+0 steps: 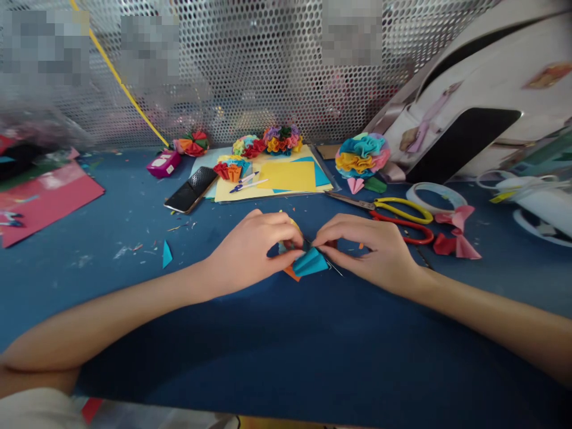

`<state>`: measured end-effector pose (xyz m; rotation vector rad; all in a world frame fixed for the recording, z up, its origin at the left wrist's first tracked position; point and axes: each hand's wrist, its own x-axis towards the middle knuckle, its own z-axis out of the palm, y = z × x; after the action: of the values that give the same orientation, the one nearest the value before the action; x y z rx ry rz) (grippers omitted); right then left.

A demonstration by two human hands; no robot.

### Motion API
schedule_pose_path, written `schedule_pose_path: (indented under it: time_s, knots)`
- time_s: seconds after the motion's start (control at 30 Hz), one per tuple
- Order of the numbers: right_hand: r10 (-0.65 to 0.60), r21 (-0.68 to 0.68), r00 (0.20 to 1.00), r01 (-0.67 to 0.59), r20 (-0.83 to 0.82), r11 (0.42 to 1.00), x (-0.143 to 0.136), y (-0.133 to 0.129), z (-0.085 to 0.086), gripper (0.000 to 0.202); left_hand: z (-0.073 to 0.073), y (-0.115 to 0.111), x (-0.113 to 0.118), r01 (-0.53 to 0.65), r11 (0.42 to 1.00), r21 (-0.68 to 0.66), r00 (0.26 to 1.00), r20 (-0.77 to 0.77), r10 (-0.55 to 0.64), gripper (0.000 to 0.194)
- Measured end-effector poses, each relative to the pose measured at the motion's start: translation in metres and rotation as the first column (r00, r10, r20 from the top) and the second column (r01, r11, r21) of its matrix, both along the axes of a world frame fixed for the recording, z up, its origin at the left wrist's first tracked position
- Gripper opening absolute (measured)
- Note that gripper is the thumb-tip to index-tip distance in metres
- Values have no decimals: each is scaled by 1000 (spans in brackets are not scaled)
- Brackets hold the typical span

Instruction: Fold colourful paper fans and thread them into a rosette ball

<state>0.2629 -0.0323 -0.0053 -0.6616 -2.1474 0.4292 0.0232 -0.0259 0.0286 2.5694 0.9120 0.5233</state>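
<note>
Both hands meet over the middle of the blue table (250,339). My left hand (263,244) is closed on a folded blue paper piece (310,263), with thumb and fingers pinched at its upper left edge. An orange paper piece (292,273) shows beneath it, partly hidden. My right hand (364,247) pinches at the top right of the blue piece; what lies between those fingertips is too small to make out. A thin dark wire-like thing (334,266) sticks out below the right fingertips.
Scissors (402,217), a tape roll (435,196) and pink paper bows (458,235) lie at the right. Behind are paper flowers (283,140), yellow sheets (288,176), pens (248,182) and a phone (191,189). A blue scrap (167,254) lies left; a bag (487,89) stands back right.
</note>
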Motion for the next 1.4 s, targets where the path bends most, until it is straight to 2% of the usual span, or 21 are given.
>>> schedule_pose_path:
  time_s: [0.1,0.2,0.37,0.47,0.57,0.63,0.73,0.8,0.9,1.0,1.07,1.17,1.4]
  knots:
    - [40,142,996,-51,80,989,2,-4,5,12,1,-2,0,26,998,-59,999,22,-25,5]
    - [52,226,987,-85,149,970,5,-7,9,14,5,-4,0,63,991,-117,997,50,-57,8]
    - [65,308,977,-127,203,943,7,-14,13,16,11,-8,1,118,932,-343,986,154,-68,13]
    - [80,339,973,-152,217,928,5,-18,14,17,13,-12,3,98,916,-390,989,144,-45,10]
    - [87,294,974,-148,210,944,2,-20,14,13,13,-17,4,54,964,-260,998,39,-46,7]
    - [99,176,979,-131,178,976,0,-21,14,6,13,-22,5,61,993,-104,998,-19,-64,8]
    - [84,-32,991,-81,104,996,-3,-23,14,6,12,-29,5,71,993,92,997,-46,-67,9]
    - [46,-134,996,-36,75,990,-4,-24,15,7,12,-31,5,69,983,172,997,-26,-66,10]
    - [27,-225,998,-15,54,974,-4,-23,17,5,15,-25,2,71,978,198,997,22,-76,9]
    - [19,-249,998,-4,55,968,-3,-20,19,1,19,-6,-5,-3,993,115,997,80,-6,8]
    - [-4,-251,998,19,61,968,-2,-18,20,3,19,10,-11,-55,990,128,997,51,49,11]
    - [-19,-258,998,34,60,966,-2,-15,22,6,12,24,-16,-48,986,157,998,-39,55,5]
    - [-26,-251,995,51,100,967,3,-10,26,8,-7,16,-8,-1,968,250,977,-206,54,10]
